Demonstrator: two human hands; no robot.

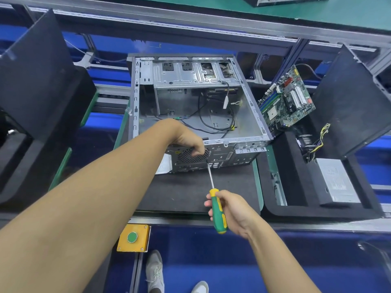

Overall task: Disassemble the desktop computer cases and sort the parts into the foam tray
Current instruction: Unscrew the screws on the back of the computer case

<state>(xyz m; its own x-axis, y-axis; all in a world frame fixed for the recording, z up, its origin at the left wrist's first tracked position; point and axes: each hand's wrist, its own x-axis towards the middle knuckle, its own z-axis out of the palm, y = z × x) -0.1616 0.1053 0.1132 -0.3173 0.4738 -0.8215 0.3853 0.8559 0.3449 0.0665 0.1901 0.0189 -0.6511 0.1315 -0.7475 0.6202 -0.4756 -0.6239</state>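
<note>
Far to the left of the left hand, one black foam tray [21, 166] is seen, with one black side panel [36, 70] stood upright in it. Below the left forearm, one yellow box [133, 237] with a green button is fixed to the bench edge, and two grey shoes [155, 269] are seen under it.

One open computer case [190, 79] is laid on a black mat [190, 191], directly ahead of both hands. The left hand [190, 142] is draped over the case's near rim, its fingers curled against the round fan grille. Whether anything is pinched inside them cannot be told.

One screwdriver [218, 210], green and yellow in the handle, is grasped by the right hand [234, 210], with the fingers wrapped round the handle. Its tip is set against the case's rear panel, just beside the left hand's knuckles.

To the right of the right hand, a second foam tray [317, 214] is placed. In it are counted one motherboard [287, 98], leaned against the case's side, one grey power supply [336, 182], one bundle of yellow and black wires [319, 140], and a second black panel [349, 98], stood upright at the far right.
</note>
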